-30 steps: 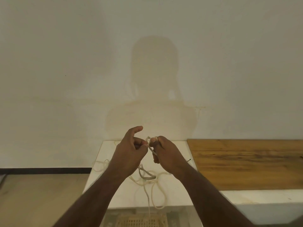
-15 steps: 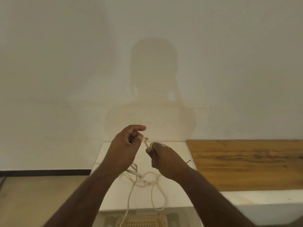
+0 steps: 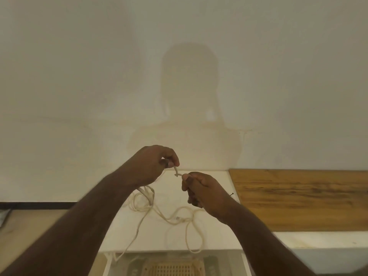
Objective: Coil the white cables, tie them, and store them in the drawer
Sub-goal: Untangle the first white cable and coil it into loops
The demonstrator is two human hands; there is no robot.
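While most of the cable (image 3: 175, 218) lies in loose loops on the white top (image 3: 219, 238), the left hand (image 3: 151, 168) and right hand (image 3: 201, 190) each pinch a short stretch of it between them, raised, hands just apart. Coiling looks barely begun; next, loops need gathering evenly before tying. No drawer clearly shows.

A wooden board (image 3: 302, 198) lies on the white counter (image 3: 318, 241) at its right end, back edge against the pale wall (image 3: 79, 76) — a shadow (image 3: 189, 108) falls there. A tan floor (image 3: 25, 232) shows lower left — a woven basket (image 3: 175, 268) at the bottom edge.
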